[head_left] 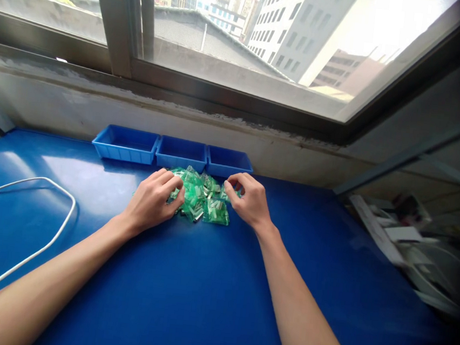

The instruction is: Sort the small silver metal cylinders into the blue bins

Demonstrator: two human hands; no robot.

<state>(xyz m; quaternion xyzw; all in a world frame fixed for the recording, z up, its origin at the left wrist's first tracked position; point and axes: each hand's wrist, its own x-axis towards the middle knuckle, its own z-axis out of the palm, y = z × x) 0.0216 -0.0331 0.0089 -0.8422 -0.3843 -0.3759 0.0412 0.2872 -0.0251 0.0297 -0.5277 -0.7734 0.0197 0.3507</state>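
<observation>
A heap of small green transparent plastic packets (194, 193) lies on the blue tabletop (186, 293). Silvery and dark pieces show through the plastic, too small to name. At the heap's left edge rests my left hand (155, 195), its fingers curved and the thumb apart from them, with nothing visible in its grasp. My right hand (248, 198) is on the other side, fingers bent and a gap between thumb and forefinger. Its fingertips are beside the packets at the right edge; whether they touch one is hard to see.
Behind the heap, a left blue bin (125, 153), a middle bin (180, 161) and a right bin (230, 170) stand in a row by the wall. A white cable (69, 216) curves across the table's left side. Blurred items (406, 235) lie beyond the right edge.
</observation>
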